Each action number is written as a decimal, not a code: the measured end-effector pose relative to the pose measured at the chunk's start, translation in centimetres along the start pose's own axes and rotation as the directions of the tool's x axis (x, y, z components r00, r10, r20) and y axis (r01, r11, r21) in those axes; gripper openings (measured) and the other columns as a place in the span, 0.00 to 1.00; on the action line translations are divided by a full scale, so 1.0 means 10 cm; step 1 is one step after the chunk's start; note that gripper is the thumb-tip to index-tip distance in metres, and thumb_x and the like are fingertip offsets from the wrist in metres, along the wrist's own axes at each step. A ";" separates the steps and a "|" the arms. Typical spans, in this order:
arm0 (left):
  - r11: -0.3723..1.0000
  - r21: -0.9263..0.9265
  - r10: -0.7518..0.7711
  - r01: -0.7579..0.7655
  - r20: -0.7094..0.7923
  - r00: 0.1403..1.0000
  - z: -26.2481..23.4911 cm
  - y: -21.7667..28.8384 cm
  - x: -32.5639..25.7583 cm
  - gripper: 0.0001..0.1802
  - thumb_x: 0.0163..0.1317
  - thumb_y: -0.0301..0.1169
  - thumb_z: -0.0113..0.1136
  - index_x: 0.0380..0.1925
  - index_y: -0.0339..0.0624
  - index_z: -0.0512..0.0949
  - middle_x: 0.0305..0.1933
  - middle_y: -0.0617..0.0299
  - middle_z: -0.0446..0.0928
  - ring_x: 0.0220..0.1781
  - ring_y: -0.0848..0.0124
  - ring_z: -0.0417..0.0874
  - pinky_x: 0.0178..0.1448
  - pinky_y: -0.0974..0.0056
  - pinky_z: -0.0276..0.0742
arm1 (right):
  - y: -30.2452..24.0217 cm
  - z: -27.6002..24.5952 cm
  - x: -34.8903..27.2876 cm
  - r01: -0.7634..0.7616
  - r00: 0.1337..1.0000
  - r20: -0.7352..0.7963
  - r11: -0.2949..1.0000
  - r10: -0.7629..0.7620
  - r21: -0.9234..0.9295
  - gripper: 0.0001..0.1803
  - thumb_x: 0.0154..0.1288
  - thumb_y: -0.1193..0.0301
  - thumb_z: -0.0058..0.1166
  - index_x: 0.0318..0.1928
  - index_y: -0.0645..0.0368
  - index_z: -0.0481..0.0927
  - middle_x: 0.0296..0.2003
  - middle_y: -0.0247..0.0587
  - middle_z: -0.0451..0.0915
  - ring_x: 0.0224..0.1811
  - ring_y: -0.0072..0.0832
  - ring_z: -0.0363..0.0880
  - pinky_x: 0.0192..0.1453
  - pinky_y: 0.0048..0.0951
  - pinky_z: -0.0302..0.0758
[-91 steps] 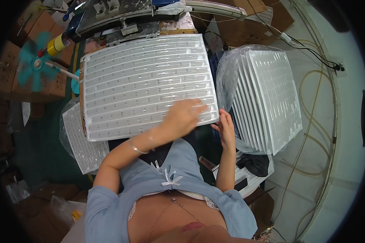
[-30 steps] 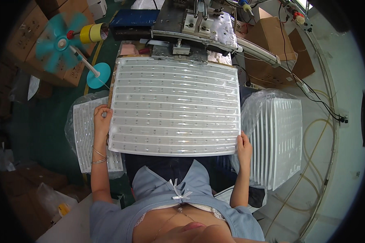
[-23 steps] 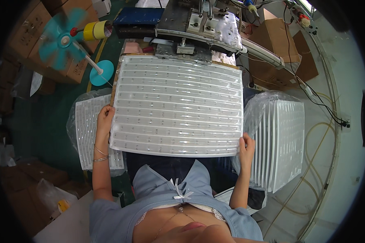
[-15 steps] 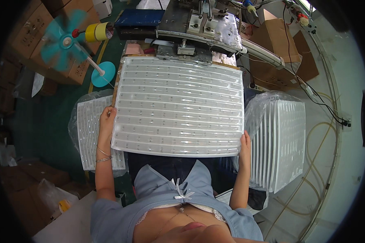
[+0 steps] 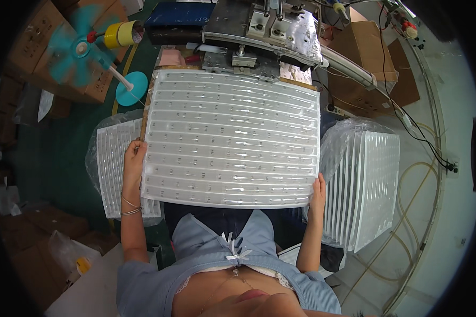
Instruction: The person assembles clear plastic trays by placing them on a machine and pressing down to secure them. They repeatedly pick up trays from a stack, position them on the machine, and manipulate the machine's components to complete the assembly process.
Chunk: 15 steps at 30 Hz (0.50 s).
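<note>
A large white plastic tray sheet with many long rows of small parts lies across the bench in front of me, its near edge reaching out over my lap. My left hand grips its left edge, fingers closed on the rim. At the lower right edge, my right hand holds the other side. The sheet's far edge meets a metal press fixture at the bench's back. Thumbs and some fingertips are hidden by the sheet or too small to make out.
Stacked white trays in clear plastic stand at the right; another tray stack is at the left. A teal fan with yellow tape rolls stands at far left. A metal machine overhangs the bench. Cardboard boxes and cables flank it.
The view has shifted slightly. The sheet and both hands appear almost where they were, with the grip kept on both edges.
</note>
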State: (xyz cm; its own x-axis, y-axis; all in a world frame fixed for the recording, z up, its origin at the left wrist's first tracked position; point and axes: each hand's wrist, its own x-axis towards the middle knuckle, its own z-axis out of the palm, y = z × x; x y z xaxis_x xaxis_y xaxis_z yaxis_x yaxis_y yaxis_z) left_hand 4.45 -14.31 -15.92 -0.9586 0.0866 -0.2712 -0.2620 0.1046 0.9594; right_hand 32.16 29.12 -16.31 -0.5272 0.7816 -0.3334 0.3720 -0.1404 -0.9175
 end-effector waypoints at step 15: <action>0.954 0.207 0.237 -0.216 -0.081 0.968 -0.05 -0.20 0.19 0.08 0.63 0.31 0.54 0.31 0.38 0.73 0.59 0.53 0.66 0.60 0.65 0.66 0.65 0.64 0.58 | -0.20 0.09 0.25 0.229 0.970 -0.064 0.971 -0.233 -0.065 0.10 0.62 0.74 0.52 0.40 0.69 0.78 0.44 0.44 0.77 0.47 0.27 0.74 0.55 0.27 0.67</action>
State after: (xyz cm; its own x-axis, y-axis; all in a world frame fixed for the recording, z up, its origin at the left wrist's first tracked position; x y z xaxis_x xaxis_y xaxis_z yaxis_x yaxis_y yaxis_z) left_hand 3.14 -14.85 -18.35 -0.9992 0.0284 -0.0293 -0.0200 0.2860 0.9580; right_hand 29.45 30.79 -15.48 -0.5495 0.8300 -0.0956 0.2904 0.0824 -0.9534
